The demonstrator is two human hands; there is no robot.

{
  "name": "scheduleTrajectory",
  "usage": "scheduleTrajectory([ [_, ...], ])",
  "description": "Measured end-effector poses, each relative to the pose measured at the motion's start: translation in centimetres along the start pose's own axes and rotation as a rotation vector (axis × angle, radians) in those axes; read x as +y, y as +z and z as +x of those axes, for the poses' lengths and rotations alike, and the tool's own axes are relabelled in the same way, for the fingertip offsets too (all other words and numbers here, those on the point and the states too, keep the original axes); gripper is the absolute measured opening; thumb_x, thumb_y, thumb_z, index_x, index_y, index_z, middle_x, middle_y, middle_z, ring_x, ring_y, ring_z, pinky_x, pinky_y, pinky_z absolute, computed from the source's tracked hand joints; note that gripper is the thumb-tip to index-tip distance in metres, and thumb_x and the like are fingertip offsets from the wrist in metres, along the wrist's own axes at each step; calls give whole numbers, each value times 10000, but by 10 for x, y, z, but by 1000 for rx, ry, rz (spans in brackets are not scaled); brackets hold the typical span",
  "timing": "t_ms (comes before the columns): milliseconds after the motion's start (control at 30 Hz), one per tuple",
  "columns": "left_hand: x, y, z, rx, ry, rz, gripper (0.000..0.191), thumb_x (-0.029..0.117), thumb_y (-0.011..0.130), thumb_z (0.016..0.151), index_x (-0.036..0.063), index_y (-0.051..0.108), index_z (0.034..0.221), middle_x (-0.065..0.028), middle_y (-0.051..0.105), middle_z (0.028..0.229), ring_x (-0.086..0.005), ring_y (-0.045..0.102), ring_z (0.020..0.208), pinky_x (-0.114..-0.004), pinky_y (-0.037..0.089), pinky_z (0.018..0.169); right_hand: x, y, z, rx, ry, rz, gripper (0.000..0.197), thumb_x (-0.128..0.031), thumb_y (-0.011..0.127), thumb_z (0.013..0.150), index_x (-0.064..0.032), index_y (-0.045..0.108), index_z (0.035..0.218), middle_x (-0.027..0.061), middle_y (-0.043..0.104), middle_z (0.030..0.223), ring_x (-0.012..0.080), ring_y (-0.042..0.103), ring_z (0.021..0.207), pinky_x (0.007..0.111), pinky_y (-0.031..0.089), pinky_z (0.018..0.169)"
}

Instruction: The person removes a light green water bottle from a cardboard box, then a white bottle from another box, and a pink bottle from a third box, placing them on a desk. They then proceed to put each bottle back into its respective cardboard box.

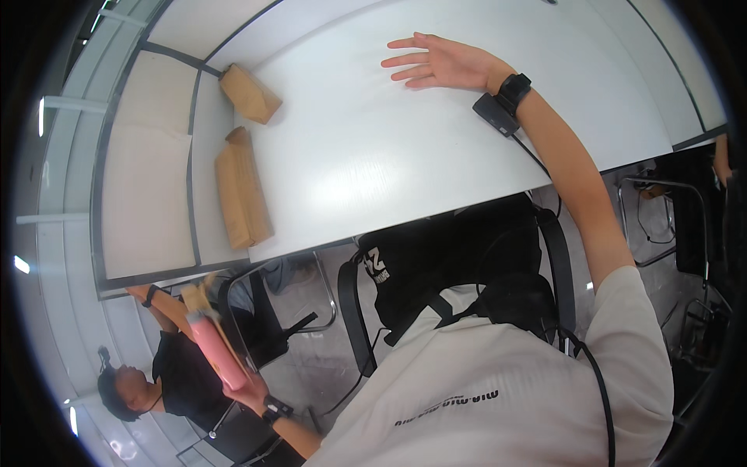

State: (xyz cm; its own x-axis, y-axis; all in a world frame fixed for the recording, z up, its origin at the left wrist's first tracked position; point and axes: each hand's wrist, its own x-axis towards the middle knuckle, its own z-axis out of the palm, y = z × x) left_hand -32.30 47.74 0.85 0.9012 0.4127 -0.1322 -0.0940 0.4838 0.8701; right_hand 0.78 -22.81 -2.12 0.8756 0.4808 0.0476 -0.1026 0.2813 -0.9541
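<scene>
My left hand (250, 392), low on the left beside the chair, grips a pink bottle (217, 350) with a grey end. Along the bottle runs a brown paper or cardboard piece (198, 298), held with it; its exact form is hard to make out. Over the white desk (350, 146), my right hand (446, 63) is spread with its fingers apart and nothing in it. A black wristband device (513, 90) sits on that wrist. Close to it is a small black box (496, 114) with a cable. My left wrist also wears a black device (276, 410).
Two brown paper packages, one smaller (251, 94) and one longer (244, 195), stand by the desk's left partition (146, 192). A seated person (187, 373) is at left, near my left hand. A black cable (601, 385) runs along my right side.
</scene>
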Motion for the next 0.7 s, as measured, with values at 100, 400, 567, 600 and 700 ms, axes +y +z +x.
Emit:
scheduleTrajectory([
  [100,-18,49,48,-84,62,-112,634,347,614,936,-18,430,1421,-172,516,1418,-287,539,1267,-387,430,1117,2,1,1,3,-6,11,709,-556,407,1049,-81,312,1565,239,382,1557,367,415,1428,428,379,1174],
  [400,-51,65,235,-169,-175,149,364,338,505,1035,70,588,1268,-76,660,1210,-210,635,1083,-366,518,959,1,11,2,12,-2,85,627,-481,379,1080,-59,344,1542,240,420,1528,356,471,1382,408,442,1127],
  [567,-76,95,253,-157,-171,240,366,295,512,1032,42,569,1291,-93,643,1227,-212,622,1100,-360,512,961,-3,4,-4,17,-2,98,609,-472,388,1080,-60,370,1528,245,450,1504,345,509,1351,395,481,1091],
  [600,-79,97,253,-159,-163,254,367,286,514,1031,37,565,1295,-96,640,1230,-212,620,1103,-359,511,962,-4,5,-4,29,7,95,607,-471,387,1081,-60,372,1526,245,451,1503,345,509,1351,396,482,1091],
  [700,-81,102,254,-152,-124,295,371,261,518,1029,20,554,1309,-106,630,1241,-214,612,1113,-355,507,963,-3,6,-1,42,19,89,604,-474,382,1082,-64,376,1526,245,450,1503,347,508,1351,398,482,1091],
])
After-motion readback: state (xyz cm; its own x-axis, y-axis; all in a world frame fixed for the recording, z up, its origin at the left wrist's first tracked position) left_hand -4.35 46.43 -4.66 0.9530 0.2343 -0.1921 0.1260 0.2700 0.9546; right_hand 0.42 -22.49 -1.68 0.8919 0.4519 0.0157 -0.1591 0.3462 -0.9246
